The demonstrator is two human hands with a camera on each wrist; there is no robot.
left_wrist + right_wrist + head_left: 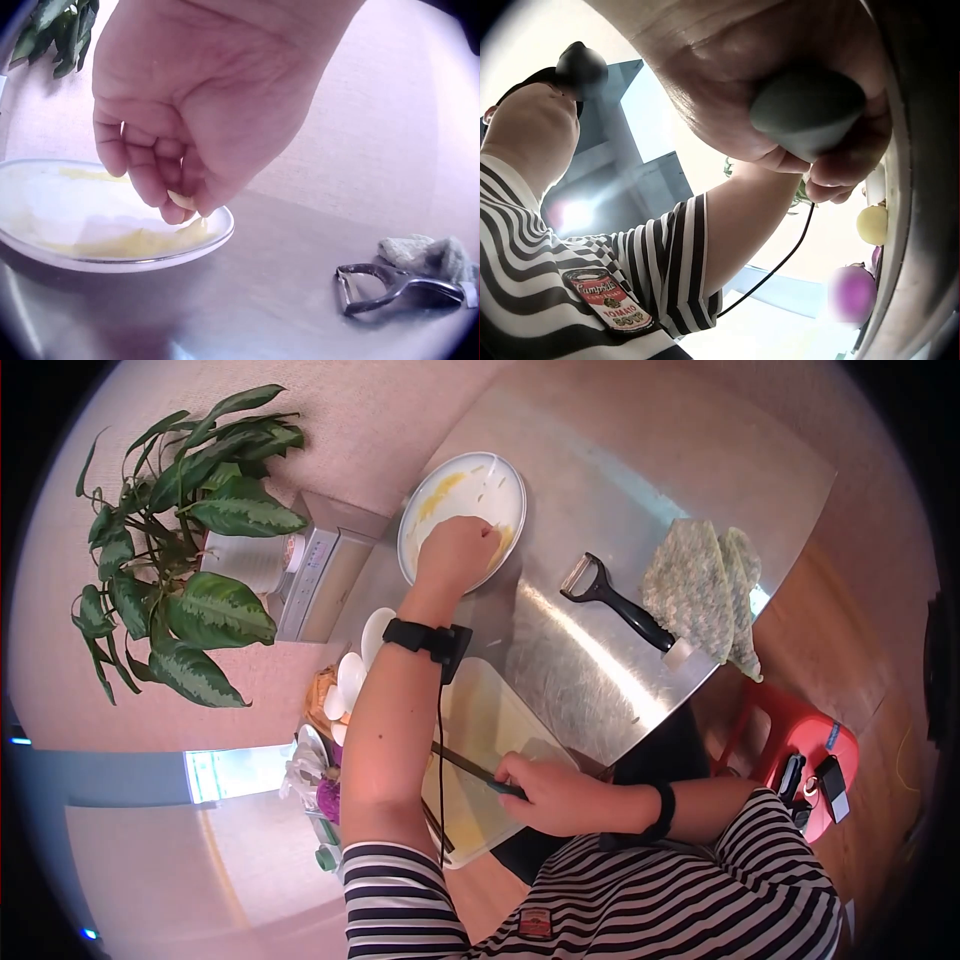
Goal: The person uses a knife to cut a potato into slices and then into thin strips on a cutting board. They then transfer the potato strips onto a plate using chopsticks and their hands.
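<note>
My left hand (458, 552) is over a white oval plate (407, 540) with a dark rim, fingers pointing down. Between thumb and fingertips it pinches a small pale yellow piece (181, 200), best seen in the left wrist view. More yellow slices (440, 495) lie on the plate. In my right hand (548, 792) is a knife (462, 762), gripped by its dark handle (810, 109); its blade lies low over a pale cutting board (490, 705). Part of the board is hidden behind my left forearm.
On the metal table lie a black Y-shaped peeler (625, 605) and a crumpled patterned cloth (690, 580). A leafy potted plant (200, 520) stands beyond the plate. White rounded things (350, 680) and a purple round thing (328, 800) sit past the board. A red stool (820, 735) holds small items.
</note>
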